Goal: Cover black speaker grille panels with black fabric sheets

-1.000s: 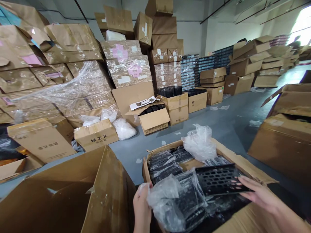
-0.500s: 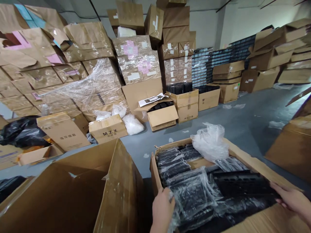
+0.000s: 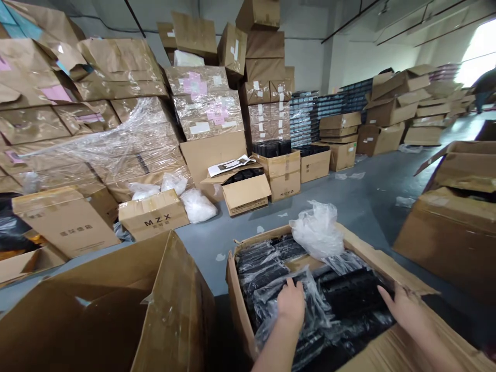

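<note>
An open carton (image 3: 233,281) in front of me holds black perforated plastic trays (image 3: 351,298), most of them in clear film. My left hand (image 3: 291,306) lies on the film-wrapped trays (image 3: 263,268) in the carton's middle, fingers stretched forward into the loose film. My right hand (image 3: 403,311) rests against the right end of the unwrapped black trays, fingers straight and together. A crumpled clear bag (image 3: 318,230) sits on the carton's far rim.
A big open carton (image 3: 170,294) stands at my left and more cartons (image 3: 445,232) at my right. Stacked, partly film-wrapped boxes (image 3: 127,139) fill the back left, with an "MZX" box (image 3: 153,216) on the grey floor (image 3: 349,196).
The black perforated tray that my right hand held up has gone down into the carton. My left hand moved from the film at the near edge to the middle of the carton.
</note>
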Demonstrator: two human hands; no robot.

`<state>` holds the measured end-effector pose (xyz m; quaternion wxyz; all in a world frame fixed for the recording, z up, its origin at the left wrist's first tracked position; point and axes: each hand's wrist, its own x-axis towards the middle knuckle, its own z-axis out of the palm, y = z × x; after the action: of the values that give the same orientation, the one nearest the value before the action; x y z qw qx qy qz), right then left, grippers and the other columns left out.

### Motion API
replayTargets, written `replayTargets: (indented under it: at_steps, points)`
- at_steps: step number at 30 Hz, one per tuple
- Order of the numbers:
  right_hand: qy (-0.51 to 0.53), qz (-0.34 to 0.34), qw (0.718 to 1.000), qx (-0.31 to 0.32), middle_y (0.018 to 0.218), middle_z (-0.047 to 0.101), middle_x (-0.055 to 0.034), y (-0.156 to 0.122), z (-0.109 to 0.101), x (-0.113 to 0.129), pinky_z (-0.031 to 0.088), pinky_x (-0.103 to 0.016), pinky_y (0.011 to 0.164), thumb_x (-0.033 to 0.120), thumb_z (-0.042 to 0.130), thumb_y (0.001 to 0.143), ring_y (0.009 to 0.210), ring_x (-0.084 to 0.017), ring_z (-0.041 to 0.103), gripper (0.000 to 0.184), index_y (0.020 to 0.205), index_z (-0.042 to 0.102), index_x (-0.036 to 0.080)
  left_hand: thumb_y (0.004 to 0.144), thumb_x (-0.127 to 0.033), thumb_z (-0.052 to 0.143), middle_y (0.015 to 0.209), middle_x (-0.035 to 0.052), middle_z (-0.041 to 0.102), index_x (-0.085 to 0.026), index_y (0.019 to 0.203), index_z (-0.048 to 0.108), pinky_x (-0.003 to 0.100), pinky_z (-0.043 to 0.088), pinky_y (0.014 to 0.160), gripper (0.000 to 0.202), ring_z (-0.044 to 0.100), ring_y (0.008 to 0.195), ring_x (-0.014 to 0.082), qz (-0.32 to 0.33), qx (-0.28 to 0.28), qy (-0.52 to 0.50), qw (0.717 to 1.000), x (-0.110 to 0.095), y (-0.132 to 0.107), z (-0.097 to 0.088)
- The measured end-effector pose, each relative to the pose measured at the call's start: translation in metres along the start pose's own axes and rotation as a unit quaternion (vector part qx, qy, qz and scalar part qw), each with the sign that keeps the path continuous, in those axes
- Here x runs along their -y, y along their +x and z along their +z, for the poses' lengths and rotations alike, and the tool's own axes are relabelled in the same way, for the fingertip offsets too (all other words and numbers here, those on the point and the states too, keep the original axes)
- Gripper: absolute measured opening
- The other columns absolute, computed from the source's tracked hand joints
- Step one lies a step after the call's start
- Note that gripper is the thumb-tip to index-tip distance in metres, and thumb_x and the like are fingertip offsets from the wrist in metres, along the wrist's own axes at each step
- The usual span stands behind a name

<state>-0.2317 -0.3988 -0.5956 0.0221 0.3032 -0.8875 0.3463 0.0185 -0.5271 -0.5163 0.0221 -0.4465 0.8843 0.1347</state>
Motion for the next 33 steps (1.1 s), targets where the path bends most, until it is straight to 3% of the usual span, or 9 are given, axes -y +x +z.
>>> replayTargets:
  at_steps: [5, 9, 11, 13, 15, 16, 23, 29, 33]
  points:
    - [-0.037, -0.046, 0.995, -0.079, 0.123, 0.028, -0.0263, -0.033, -0.007, 0.041, 0.027, -0.057, 0.085, 0.049, 0.039, 0.069, 0.114, -0.045, 0.025, 0.061, 0.112, 0.045, 0.006, 0.074, -0.005, 0.03, 0.093, 0.013, 0.058, -0.015, 0.094, 0.054, 0.036, 0.045, 0.071, 0.032, 0.058, 0.085, 0.0243, 0.031, -0.009, -0.011, 0.999, -0.006, -0.009, -0.012]
    - [0.201, -0.043, 0.979, 0.01, 0.119, 0.04, -0.0167, -0.062, -0.006, 0.065, 0.026, -0.046, 0.094, 0.052, 0.043, 0.068, 0.112, -0.033, 0.036, 0.053, 0.106, 0.048, 0.015, 0.071, -0.005, 0.035, 0.098, 0.0109, 0.059, -0.02, 0.109, 0.046, 0.034, 0.044, 0.071, 0.043, 0.058, 0.084, 0.0233, 0.025, -0.049, -0.046, 0.997, 0.004, -0.017, -0.04]
    - [0.392, 0.024, 0.914, 0.098, 0.116, 0.046, -0.0127, -0.078, 0.001, 0.072, 0.032, -0.042, 0.092, 0.052, 0.052, 0.064, 0.106, -0.028, 0.043, 0.054, 0.107, 0.045, 0.021, 0.07, -0.007, 0.034, 0.104, 0.0099, 0.057, -0.023, 0.12, 0.036, 0.032, 0.042, 0.074, 0.052, 0.057, 0.087, 0.021, 0.023, -0.111, -0.145, 0.983, 0.017, -0.022, -0.054]
    - [0.558, 0.093, 0.801, 0.195, 0.112, 0.052, -0.0117, -0.097, 0.011, 0.082, 0.04, -0.041, 0.085, 0.057, 0.057, 0.058, 0.101, -0.028, 0.049, 0.062, 0.108, 0.045, 0.024, 0.072, -0.011, 0.033, 0.106, 0.0101, 0.057, -0.021, 0.122, 0.034, 0.029, 0.041, 0.076, 0.051, 0.056, 0.088, 0.0191, 0.007, -0.18, -0.286, 0.941, 0.03, -0.029, -0.063]
    - [0.646, 0.137, 0.706, 0.254, 0.112, 0.053, -0.0103, -0.114, 0.022, 0.094, 0.045, -0.041, 0.076, 0.061, 0.059, 0.052, 0.096, -0.028, 0.053, 0.067, 0.108, 0.045, 0.026, 0.074, -0.016, 0.033, 0.107, 0.0107, 0.057, -0.017, 0.118, 0.04, 0.027, 0.04, 0.078, 0.045, 0.055, 0.092, 0.0187, -0.021, -0.223, -0.392, 0.892, 0.041, -0.035, -0.064]
    - [0.659, 0.158, 0.688, 0.261, 0.111, 0.054, -0.0083, -0.121, 0.027, 0.101, 0.047, -0.039, 0.072, 0.06, 0.061, 0.051, 0.094, -0.028, 0.054, 0.067, 0.107, 0.046, 0.028, 0.075, -0.019, 0.033, 0.106, 0.0112, 0.058, -0.015, 0.114, 0.045, 0.027, 0.039, 0.078, 0.041, 0.054, 0.093, 0.0192, -0.038, -0.236, -0.42, 0.875, 0.046, -0.039, -0.062]
    - [0.571, 0.212, 0.768, 0.199, 0.083, 0.067, 0.0015, -0.121, 0.025, 0.126, 0.046, -0.024, 0.073, 0.042, 0.068, 0.055, 0.09, -0.021, 0.055, 0.034, 0.082, 0.06, 0.022, 0.072, -0.037, 0.041, 0.074, 0.0088, 0.065, -0.017, 0.07, 0.063, 0.03, 0.038, 0.069, 0.029, 0.057, 0.073, 0.023, -0.074, -0.249, -0.391, 0.883, 0.066, -0.054, -0.035]
    - [0.627, 0.169, 0.685, 0.331, 0.074, 0.066, 0.0006, -0.121, 0.014, 0.138, 0.045, -0.029, 0.071, 0.035, 0.066, 0.062, 0.074, -0.018, 0.059, 0.026, 0.082, 0.059, 0.02, 0.063, -0.046, 0.05, 0.059, 0.0016, 0.055, -0.016, 0.061, 0.054, 0.026, 0.039, 0.06, 0.031, 0.05, 0.059, 0.0158, -0.154, -0.333, -0.615, 0.698, 0.07, -0.045, -0.03]
    - [0.609, 0.192, 0.698, 0.325, 0.055, 0.057, 0.006, -0.121, 0.012, 0.138, 0.045, -0.024, 0.051, 0.033, 0.068, 0.06, 0.054, -0.013, 0.056, 0.025, 0.077, 0.055, 0.021, 0.06, -0.054, 0.05, 0.044, -0.0055, 0.039, -0.017, 0.047, 0.04, 0.021, 0.033, 0.049, 0.04, 0.037, 0.045, 0.0085, -0.152, -0.336, -0.644, 0.67, 0.075, -0.045, -0.034]
